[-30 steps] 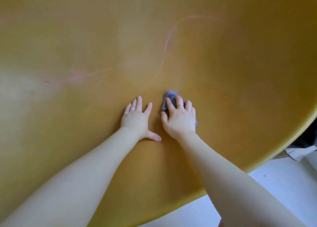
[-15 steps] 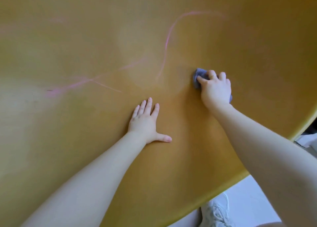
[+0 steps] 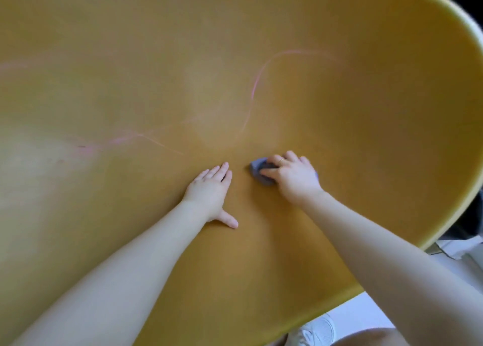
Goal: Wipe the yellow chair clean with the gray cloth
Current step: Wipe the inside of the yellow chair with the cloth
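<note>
Yellow chair (image 3: pixel 339 110): its seat fills nearly the whole head view, with the pale rim curving from 1 o'clock down to 5 o'clock.
Pink marks (image 3: pixel 254 92): one thin curved line runs from 1 o'clock toward the centre; fainter streaks lie at 9 o'clock. They look the same as half a second ago.
Gray cloth (image 3: pixel 257 170): bunched up on the seat, just right of centre, under the right hand; only its left end shows.
Right hand (image 3: pixel 292 177): fingers curl over the cloth and hold it against the seat; a ring is on one finger. Half a second ago this hand and the cloth were higher and more toward 2 o'clock, near the lower end of the curved line; now they are back nearer the centre, close to the place of one second ago.
Left hand (image 3: pixel 209 191): lies flat on the seat with straight fingers and the thumb spread toward 5 o'clock, holding nothing. It has stayed in about the same place.
Hands together: near each other, not touching.
White shoe (image 3: pixel 317 331): at 5 o'clock, below the seat edge, on a pale floor (image 3: pixel 366 311).
</note>
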Tool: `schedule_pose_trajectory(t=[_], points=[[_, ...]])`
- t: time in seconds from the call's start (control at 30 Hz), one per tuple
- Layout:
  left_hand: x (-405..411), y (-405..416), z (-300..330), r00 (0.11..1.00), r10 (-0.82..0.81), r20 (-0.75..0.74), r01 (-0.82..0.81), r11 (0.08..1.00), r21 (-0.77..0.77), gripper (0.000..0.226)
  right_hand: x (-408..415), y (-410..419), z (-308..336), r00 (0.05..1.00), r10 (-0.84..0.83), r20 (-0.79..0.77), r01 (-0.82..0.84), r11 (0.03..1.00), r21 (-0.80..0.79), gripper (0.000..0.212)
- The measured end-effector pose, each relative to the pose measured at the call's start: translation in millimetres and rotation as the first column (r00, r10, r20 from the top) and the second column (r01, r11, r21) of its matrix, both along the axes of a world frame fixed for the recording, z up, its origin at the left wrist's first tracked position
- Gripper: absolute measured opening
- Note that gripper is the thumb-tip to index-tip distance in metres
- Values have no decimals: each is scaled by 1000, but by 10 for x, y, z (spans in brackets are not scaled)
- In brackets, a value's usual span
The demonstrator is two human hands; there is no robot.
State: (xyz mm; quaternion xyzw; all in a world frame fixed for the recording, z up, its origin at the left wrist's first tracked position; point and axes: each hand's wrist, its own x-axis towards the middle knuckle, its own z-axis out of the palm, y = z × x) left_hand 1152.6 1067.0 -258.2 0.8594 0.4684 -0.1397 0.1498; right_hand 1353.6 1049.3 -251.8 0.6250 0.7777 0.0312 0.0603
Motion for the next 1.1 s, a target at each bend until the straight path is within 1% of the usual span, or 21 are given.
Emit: schedule_pose_trajectory(t=[0.03,0.1,0.13,0.17,0.2,0.23,0.3,0.37,0.43,0.5,0.53,0.57,0.67,0.73,0.77,0.83,0.9,0.93,1.0,1.03,1.1], points=[[0,7,-3,1000,3,-15,-3,1000,7,124,132,88,64,992,-123,1,122,992,40,31],[6,5,-24,999,48,-25,-48,999,8,123,235,205,142,941,-332,-61,338,930,145,31],[3,3,-33,998,67,-21,-67,998,0,123,187,245,119,912,-394,-113,408,899,159,32],[-3,1,-38,997,82,-11,-82,997,-8,124,69,260,94,881,-436,-184,462,876,134,33],[-9,-3,-42,995,99,4,-99,995,-14,127,-91,249,36,866,-439,-241,471,877,94,35],[-16,-7,-50,993,118,25,-117,993,-18,130,-284,204,-38,873,-398,-282,433,898,72,36],[-24,-13,-61,986,150,77,-148,988,-34,132,-682,8,-178,903,-254,-348,310,944,115,38],[-28,-11,-74,978,163,129,-159,986,-38,124,-924,-184,-263,880,-182,-438,257,959,120,37],[-26,-6,-61,975,171,145,-167,985,-43,123,-931,-201,-316,901,-109,-419,192,968,161,24],[-30,2,-60,974,181,133,-175,983,-53,131,-746,-77,-308,949,-14,-315,85,974,211,9],[-35,6,-61,977,176,120,-171,984,-50,133,-605,10,-289,965,-8,-262,59,980,190,9],[-42,6,-68,980,170,106,-166,985,-46,134,-445,106,-255,976,-32,-215,71,982,177,13],[-45,19,-87,982,165,86,-162,986,-41,134,61,375,-82,963,-233,-136,255,951,177,24],[-37,31,-83,983,167,77,-164,985,-48,134,208,421,11,932,-334,-139,357,914,195,25],[-29,32,-80,983,169,69,-166,985,-52,134,184,395,9,921,-353,-166,381,904,194,25],[-11,26,-73,983,173,54,-171,984,-51,133,-2,218,-95,924,-310,-225,354,915,193,23],[-3,25,-52,983,177,41,-174,983,-54,133,-279,-108,-191,926,-188,-327,258,948,186,16],[3,24,-33,983,181,33,-179,982,-62,132,-386,-294,-228,923,-120,-367,197,964,181,17],[27,11,15,982,189,6,-188,979,-74,132,-483,-579,-266,925,-40,-378,104,983,149,19],[42,4,38,982,190,-10,-190,979,-76,132,-479,-658,-249,930,-7,-366,62,988,139,16],[58,-15,77,981,185,-49,-189,978,-83,132,-415,-677,-166,947,43,-319,-29,998,48,16]])
